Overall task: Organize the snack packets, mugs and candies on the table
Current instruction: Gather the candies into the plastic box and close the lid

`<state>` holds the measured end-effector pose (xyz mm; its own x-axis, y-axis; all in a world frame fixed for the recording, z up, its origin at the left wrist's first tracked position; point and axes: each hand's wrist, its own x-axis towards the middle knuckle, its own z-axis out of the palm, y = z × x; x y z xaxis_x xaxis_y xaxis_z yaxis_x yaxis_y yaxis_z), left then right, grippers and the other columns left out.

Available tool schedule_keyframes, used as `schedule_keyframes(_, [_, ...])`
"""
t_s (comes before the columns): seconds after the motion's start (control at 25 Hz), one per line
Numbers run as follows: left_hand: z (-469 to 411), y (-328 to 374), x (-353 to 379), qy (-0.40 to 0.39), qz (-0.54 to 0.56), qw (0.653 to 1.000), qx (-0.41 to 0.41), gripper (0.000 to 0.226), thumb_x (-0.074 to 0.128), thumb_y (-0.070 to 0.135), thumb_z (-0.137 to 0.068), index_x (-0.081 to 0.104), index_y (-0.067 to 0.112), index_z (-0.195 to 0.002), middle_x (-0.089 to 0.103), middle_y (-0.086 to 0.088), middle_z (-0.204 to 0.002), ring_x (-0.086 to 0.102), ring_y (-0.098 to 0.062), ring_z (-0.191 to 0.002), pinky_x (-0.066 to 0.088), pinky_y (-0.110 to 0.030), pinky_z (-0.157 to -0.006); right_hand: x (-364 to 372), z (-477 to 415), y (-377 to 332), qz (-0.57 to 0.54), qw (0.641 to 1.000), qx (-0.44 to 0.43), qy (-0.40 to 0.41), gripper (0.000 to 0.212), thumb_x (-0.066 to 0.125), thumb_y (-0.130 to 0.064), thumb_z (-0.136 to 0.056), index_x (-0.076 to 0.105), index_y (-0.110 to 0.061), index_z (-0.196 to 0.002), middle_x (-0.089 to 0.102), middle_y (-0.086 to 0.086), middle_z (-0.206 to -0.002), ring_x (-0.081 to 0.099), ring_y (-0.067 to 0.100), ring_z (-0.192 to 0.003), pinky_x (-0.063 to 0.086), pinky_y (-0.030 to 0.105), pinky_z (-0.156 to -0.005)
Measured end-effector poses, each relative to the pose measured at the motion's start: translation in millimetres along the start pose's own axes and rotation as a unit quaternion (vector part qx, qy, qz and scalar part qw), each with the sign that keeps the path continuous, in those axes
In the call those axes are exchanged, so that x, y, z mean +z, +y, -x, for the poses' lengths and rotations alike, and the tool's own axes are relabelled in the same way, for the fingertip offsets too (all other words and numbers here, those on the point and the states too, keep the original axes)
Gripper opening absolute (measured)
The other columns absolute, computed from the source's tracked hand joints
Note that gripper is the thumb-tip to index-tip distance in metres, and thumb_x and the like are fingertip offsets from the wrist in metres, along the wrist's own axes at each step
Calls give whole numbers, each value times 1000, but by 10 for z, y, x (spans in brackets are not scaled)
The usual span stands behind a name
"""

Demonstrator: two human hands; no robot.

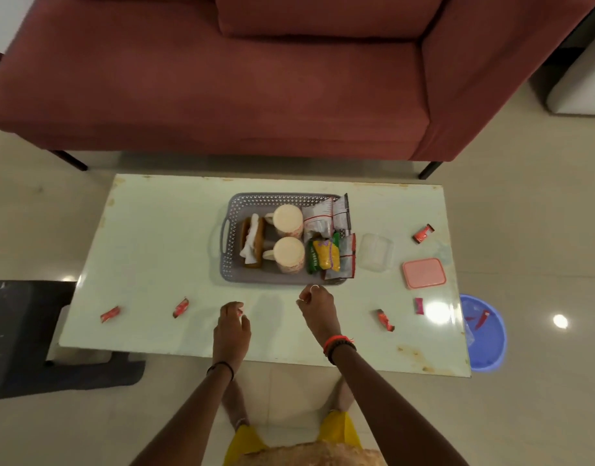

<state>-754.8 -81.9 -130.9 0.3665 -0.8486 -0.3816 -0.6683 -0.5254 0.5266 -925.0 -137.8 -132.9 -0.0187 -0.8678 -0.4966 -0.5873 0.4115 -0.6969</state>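
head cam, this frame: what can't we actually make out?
- Left hand: curled fingers hide the palm; a bit of red shows, whether it holds a candy is unclear.
- Right hand: seen from the back, grip contents hidden.
- Mugs: upside down in the grey tray, insides unseen.
- Snack packets: print too small to read.
- Blue basin: partly behind the table edge.

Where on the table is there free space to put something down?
The table's left half is bare, between the tray and the left edge. The far strip behind the tray is bare too. Right of the tray is crowded: clear box, pink lid, candies.
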Motion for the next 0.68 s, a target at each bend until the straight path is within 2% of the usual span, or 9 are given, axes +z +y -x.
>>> schedule_keyframes(0.24, [-476, -795, -648, 9, -17, 1000, -15, 28, 46, 5, -91, 52, 5, -119, 51, -14, -128, 53, -33, -116, 44, -48, -94, 864, 29, -504, -7, 1000, 23, 3, 9, 57, -3, -85, 56, -10, -79, 65, 16, -91, 58, 24, -79, 50, 34, -74])
schedule_keyframes(0.36, [-697, -1190, -844, 0, -48, 999, -5, 29, 45, 3, -90, 55, 6, -117, 53, -15, -123, 57, -36, -107, 46, -49, -89, 1244, 33, -563, -4, 998, 66, 15, 14, 47, 4, -84, 57, -7, -81, 66, 17, -93, 57, 24, -79, 50, 35, -72])
schedule_keyframes(0.52, [-976, -1531, -902, -31, -95, 995, 2, 28, 46, 7, -92, 52, 6, -119, 53, -15, -120, 54, -34, -107, 45, -46, -87, 1662, -36, -506, 10, 991, 130, 9, 25, 43, 10, -80, 58, -1, -96, 64, 20, -102, 61, 33, -91, 46, 34, -71])
schedule_keyframes(0.6, [-1093, -1632, -857, -51, -114, 992, -1, 31, 48, 10, -92, 48, 6, -123, 51, -15, -120, 53, -33, -109, 45, -44, -87, 1851, -64, -468, 11, 986, 167, -4, 25, 48, 4, -84, 53, -2, -107, 62, 21, -110, 60, 34, -100, 41, 29, -71])
schedule_keyframes(0.68, [-1209, -1734, -782, -68, -131, 989, 7, 31, 51, 15, -92, 48, 6, -122, 51, -16, -119, 52, -34, -108, 45, -44, -86, 2050, -100, -435, 18, 982, 190, -13, 31, 53, -7, -89, 47, -1, -119, 59, 21, -117, 58, 35, -106, 43, 30, -76])
